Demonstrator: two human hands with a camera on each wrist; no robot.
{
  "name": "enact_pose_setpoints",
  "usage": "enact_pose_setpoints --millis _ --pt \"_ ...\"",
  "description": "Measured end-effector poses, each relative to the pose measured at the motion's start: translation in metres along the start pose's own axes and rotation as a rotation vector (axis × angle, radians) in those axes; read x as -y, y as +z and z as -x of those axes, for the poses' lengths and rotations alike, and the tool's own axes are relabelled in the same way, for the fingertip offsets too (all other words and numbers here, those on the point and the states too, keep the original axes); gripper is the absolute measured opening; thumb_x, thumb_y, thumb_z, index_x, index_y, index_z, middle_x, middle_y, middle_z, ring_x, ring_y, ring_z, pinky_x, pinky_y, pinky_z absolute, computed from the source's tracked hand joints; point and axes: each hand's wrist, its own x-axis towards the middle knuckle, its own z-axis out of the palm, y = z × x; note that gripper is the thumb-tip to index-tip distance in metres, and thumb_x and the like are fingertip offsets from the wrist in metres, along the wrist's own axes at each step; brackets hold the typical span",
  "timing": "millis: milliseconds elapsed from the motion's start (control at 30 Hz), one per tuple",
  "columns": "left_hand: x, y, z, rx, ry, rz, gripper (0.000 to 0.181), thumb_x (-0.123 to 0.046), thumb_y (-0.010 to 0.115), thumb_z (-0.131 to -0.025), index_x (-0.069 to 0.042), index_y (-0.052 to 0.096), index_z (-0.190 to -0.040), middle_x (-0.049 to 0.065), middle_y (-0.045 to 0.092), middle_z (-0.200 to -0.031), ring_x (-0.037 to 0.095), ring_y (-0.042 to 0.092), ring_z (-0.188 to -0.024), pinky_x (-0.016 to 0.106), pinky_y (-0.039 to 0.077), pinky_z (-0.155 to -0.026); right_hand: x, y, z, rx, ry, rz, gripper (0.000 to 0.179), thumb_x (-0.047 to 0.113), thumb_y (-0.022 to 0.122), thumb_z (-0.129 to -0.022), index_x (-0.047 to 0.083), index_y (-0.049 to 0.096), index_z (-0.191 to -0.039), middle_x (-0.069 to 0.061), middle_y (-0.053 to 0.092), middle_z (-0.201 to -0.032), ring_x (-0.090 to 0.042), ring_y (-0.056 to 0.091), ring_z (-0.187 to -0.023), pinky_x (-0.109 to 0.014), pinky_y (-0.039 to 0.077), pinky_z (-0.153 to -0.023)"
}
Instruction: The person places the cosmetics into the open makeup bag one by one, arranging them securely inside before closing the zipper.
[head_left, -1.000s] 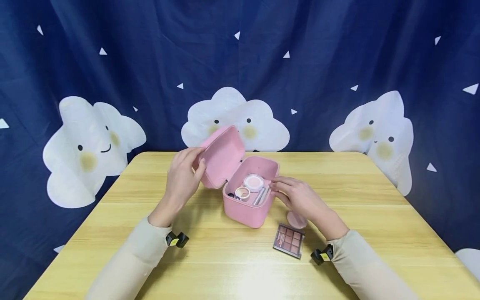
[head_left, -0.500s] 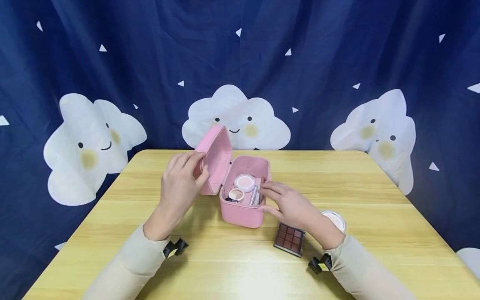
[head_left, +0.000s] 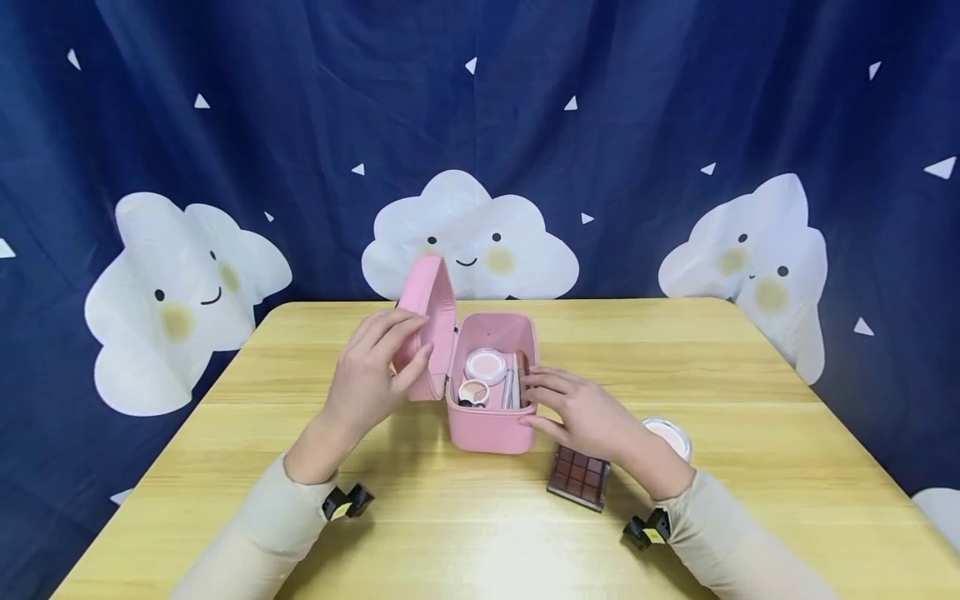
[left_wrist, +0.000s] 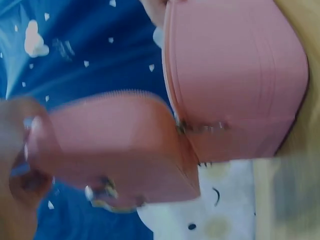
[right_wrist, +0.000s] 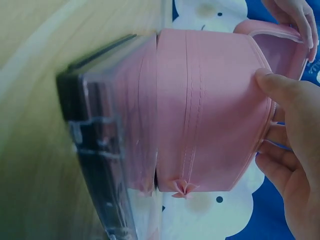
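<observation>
Evidently, the pink case is stood open on the table, its contents exposed from above. Its lid, hinged at the case's left side, is gripped at the outer edge by the left hand, with the lid caught between thumb and fingers; held this way, it is probably prevented from swinging shut or dropping back. At the case's right wall, the rim is pinched by the right hand: the thumb is laid against the outside and the fingers are hooked over into the interior, likely so that the body is steadied. Whether any item is also touched by those fingers cannot be told. Inside the case, a round compact is laid flat, a small round palette is set in front of it, and slim tubes are lined up along the right wall, presumably to suit their length. Near the case's front right corner, an eyeshadow palette is placed flat; farther right of the case, a clear-rimmed compact is partly hidden by the right wrist.
</observation>
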Motion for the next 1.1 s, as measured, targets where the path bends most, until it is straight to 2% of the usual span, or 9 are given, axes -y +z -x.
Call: enact_pose_setpoints --millis 233,333,533,667,800,933,1100 --pt "0.024 0.0 0.001 0.054 0.144 0.159 0.036 -0.029 0.065 -0.094 0.0 0.068 -0.115 0.014 0.065 -0.119 0.032 0.058 -0.115 0.039 0.043 -0.104 -0.004 -0.004 0.002 0.025 -0.009 -0.039 0.036 0.035 0.065 -0.094 0.005 0.07 -0.113 -0.013 0.064 -0.125 -0.031 0.055 -0.123 -0.044 0.046 -0.101" --pt "0.032 -0.001 0.0 0.073 0.15 0.205 0.041 -0.036 0.063 -0.096 0.0 0.069 -0.114 0.013 0.065 -0.12 0.032 0.057 -0.117 0.037 0.041 -0.106 -0.006 -0.006 0.001 0.028 -0.014 -0.058 0.036 0.033 0.066 -0.093 0.004 0.07 -0.114 -0.013 0.063 -0.125 -0.031 0.055 -0.123 -0.045 0.046 -0.1" --pt "0.043 -0.005 0.004 0.086 0.117 0.276 0.044 -0.04 0.064 -0.094 -0.002 0.069 -0.115 0.012 0.066 -0.12 0.031 0.057 -0.119 0.034 0.04 -0.106 -0.007 -0.01 0.001 0.074 0.003 -0.065 0.039 0.03 0.067 -0.093 0.003 0.066 -0.122 -0.014 0.061 -0.129 -0.032 0.054 -0.124 -0.046 0.045 -0.101" --pt "0.044 -0.005 0.005 0.102 0.123 0.288 0.044 -0.039 0.064 -0.094 -0.002 0.069 -0.116 0.011 0.066 -0.122 0.031 0.056 -0.121 0.036 0.04 -0.107 -0.004 -0.02 0.004 0.101 0.095 -0.074 0.051 0.033 0.067 -0.093 0.004 0.058 -0.133 -0.013 0.057 -0.133 -0.03 0.054 -0.123 -0.046 0.044 -0.102" --pt "0.045 -0.005 0.005 0.107 0.129 0.296 0.044 -0.039 0.065 -0.094 -0.002 0.069 -0.115 0.011 0.066 -0.121 0.031 0.057 -0.119 0.035 0.04 -0.106 -0.007 -0.031 0.015 0.137 0.195 -0.074 0.053 0.034 0.068 -0.092 0.006 0.055 -0.135 -0.011 0.059 -0.13 -0.029 0.056 -0.121 -0.045 0.045 -0.101" --pt "0.045 -0.005 0.005 0.109 0.133 0.294 0.043 -0.039 0.065 -0.094 -0.003 0.069 -0.116 0.01 0.066 -0.12 0.031 0.057 -0.119 0.034 0.041 -0.106 -0.018 -0.037 0.03 0.25 0.285 -0.064 0.047 0.032 0.067 -0.093 0.007 0.059 -0.132 -0.011 0.061 -0.127 -0.031 0.057 -0.118 -0.047 0.046 -0.1" --pt "0.045 -0.005 0.005 0.108 0.138 0.284 0.042 -0.039 0.064 -0.094 -0.003 0.069 -0.117 0.011 0.066 -0.121 0.032 0.057 -0.119 0.035 0.041 -0.106 -0.034 -0.04 0.047 0.407 0.401 -0.108 0.043 0.026 0.067 -0.094 0.009 0.06 -0.132 -0.012 0.06 -0.13 -0.035 0.055 -0.12 -0.053 0.043 -0.101"
